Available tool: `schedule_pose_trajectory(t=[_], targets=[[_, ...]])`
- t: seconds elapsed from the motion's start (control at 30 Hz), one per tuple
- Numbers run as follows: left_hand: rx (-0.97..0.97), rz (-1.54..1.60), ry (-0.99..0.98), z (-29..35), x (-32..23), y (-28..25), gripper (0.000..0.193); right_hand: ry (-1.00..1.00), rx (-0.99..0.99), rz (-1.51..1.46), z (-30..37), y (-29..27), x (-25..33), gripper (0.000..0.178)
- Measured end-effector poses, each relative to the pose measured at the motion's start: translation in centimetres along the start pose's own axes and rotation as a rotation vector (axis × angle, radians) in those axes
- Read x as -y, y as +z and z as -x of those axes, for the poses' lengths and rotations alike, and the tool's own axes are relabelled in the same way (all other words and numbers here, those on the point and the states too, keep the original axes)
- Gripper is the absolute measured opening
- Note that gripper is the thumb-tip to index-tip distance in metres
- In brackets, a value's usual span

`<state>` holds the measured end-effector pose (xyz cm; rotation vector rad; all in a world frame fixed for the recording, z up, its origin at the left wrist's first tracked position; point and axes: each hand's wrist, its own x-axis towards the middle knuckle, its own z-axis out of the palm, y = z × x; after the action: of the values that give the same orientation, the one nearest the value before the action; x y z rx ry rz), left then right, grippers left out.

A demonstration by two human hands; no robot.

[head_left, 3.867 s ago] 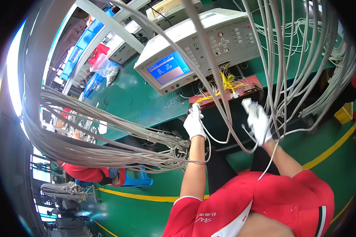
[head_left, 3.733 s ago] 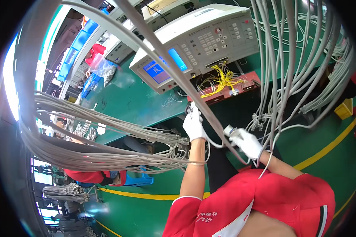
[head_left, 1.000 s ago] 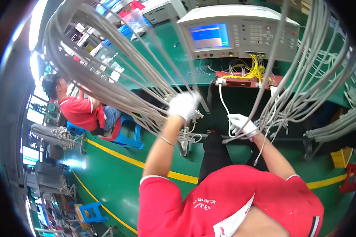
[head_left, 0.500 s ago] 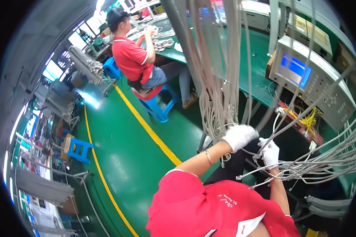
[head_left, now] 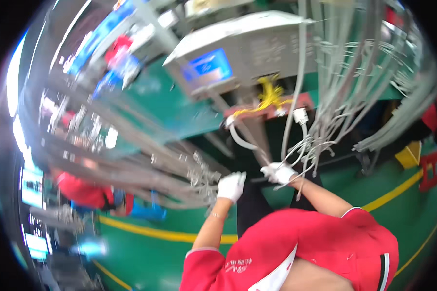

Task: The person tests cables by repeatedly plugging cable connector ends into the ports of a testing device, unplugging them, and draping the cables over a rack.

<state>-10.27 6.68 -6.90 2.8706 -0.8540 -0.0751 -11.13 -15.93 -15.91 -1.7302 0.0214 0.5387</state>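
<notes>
My left hand [head_left: 232,186], in a white glove, has its fingers curled closed beside the connector ends of a left-hand bundle of grey cables [head_left: 172,169]. Whatever lies in those fingers is hidden. A little to the right, my white-gloved right hand [head_left: 279,173] pinches a thin grey cable [head_left: 296,167] among the loose ends of a hanging cable bundle [head_left: 342,97]. Above both hands, two white plugs stand at the front of a reddish fixture [head_left: 250,110]; yellow wires [head_left: 271,94] lie coiled on it. Motion smears part of the view.
Behind the fixture a grey test instrument [head_left: 247,48] with a blue screen stands on a green table [head_left: 165,97]. A co-worker in a red shirt [head_left: 82,189] sits at the left, partly behind cables. At the right are a yellow bin [head_left: 409,155] and a red stool [head_left: 431,170].
The view has swung right, so the instrument is now ahead and the co-worker far left. My left hand has come away from the upper part of the left bundle; both hands are lower.
</notes>
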Motion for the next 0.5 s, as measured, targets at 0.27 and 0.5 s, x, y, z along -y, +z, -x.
schedule_pose_trajectory(t=[0.27,0.5], targets=[[0.447,0.029,-0.213,-0.6,-0.6,3.0,0.037,-0.771,-0.026,0.045,2.1,4.8,7.1,0.028],[0.215,0.049,0.038,1.5,0.0,7.0,0.024,-0.517,0.073,0.421,3.3,4.6,10.1,0.027]])
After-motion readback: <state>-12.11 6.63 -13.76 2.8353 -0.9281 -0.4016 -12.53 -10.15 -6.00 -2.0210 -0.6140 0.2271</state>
